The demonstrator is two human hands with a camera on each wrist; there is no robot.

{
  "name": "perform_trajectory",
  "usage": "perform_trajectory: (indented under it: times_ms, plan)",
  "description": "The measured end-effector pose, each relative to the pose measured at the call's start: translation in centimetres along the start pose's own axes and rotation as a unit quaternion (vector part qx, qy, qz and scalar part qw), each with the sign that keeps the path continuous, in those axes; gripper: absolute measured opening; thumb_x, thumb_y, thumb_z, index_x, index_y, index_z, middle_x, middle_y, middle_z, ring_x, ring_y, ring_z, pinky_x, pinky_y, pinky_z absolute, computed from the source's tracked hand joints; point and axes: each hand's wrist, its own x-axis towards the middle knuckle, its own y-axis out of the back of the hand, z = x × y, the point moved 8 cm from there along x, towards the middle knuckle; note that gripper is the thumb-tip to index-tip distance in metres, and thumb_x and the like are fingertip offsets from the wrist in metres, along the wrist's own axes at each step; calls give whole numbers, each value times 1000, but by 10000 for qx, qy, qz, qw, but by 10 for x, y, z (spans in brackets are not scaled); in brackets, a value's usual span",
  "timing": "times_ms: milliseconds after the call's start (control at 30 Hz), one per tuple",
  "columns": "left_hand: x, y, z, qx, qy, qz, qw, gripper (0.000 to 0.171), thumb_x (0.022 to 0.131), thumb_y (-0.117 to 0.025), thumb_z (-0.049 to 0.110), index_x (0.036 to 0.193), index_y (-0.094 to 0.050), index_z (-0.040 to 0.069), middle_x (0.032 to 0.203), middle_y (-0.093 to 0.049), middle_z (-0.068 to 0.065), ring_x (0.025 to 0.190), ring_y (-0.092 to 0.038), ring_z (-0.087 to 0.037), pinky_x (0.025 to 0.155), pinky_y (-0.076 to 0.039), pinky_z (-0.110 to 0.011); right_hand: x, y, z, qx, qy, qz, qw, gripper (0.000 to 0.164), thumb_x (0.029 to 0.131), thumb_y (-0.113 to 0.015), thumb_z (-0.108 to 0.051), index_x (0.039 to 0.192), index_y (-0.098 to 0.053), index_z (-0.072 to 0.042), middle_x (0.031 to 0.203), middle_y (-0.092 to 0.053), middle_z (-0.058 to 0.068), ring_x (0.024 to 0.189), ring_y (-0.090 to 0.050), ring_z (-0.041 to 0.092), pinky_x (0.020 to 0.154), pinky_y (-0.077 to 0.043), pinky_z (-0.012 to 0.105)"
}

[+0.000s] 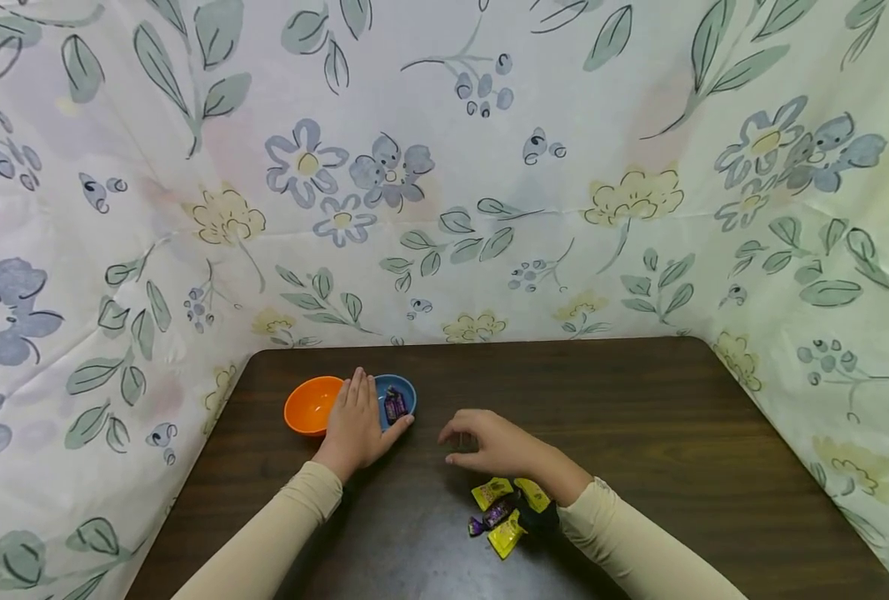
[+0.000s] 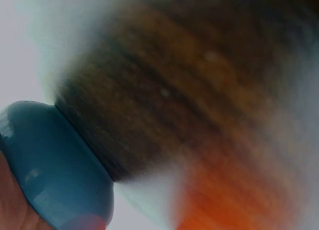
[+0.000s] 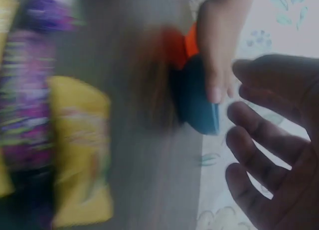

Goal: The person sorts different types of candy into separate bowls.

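Observation:
My left hand (image 1: pixel 357 421) rests on the blue bowl (image 1: pixel 408 388) with straight fingers, and the thumb lies along the near rim. Inside that bowl is a purple-wrapped candy (image 1: pixel 395 405). An orange bowl (image 1: pixel 312 407) stands just left of the blue one, partly behind the hand. My right hand (image 1: pixel 498 447) hovers right of the bowls with loosely curved fingers and nothing between them. Below it lies a group of yellow-wrapped candies (image 1: pixel 506 534) and a purple-wrapped candy (image 1: pixel 500 512). In the right wrist view a yellow candy packet (image 3: pixel 82 150) appears blurred.
A dark brown wooden table (image 1: pixel 639 417) carries everything. Flower-printed cloth (image 1: pixel 474 208) hangs behind it and along both sides. Beside the candies, under the right wrist, is a black item (image 1: pixel 538 515), mostly hidden.

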Motion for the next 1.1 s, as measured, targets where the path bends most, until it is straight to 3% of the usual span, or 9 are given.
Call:
perform_trajectory:
  times_ms: [200,433,867,1100]
  plan:
    - [1,-1,1,-60,-11,29,10000,109,101,-32,81,160,-35,-11,170,-31,-29,162,-26,-45,133,-22,-56,-36,-11,-7,71,-3,-540,9985,17,101,-74,-19,117,-77,-14,111,-71,-1,96,-66,8,85,-59,25]
    - [2,-1,-1,-152,45,0,9999,110,100,-33,81,161,-33,-11,171,-30,-29,162,-25,-45,133,-22,-57,-61,-16,-9,-110,-138,-795,9967,12,99,-76,-19,111,-78,-18,102,-68,-5,89,-61,5,79,-56,21]
    - [1,-1,0,-279,93,-61,9995,110,100,-34,81,161,-33,-10,171,-29,-29,163,-23,-45,133,-20,-57,-85,-26,1,-126,-409,-781,9960,9,97,-77,-15,105,-78,-21,97,-64,-14,85,-57,-3,74,-52,16]
    - [1,-3,0,-290,97,-69,9995,110,100,-34,82,162,-32,-10,172,-28,-28,163,-22,-45,134,-19,-57,-88,-24,1,-472,-321,-570,9967,10,97,-77,-14,103,-78,-22,96,-62,-14,82,-54,-2,70,-50,15]
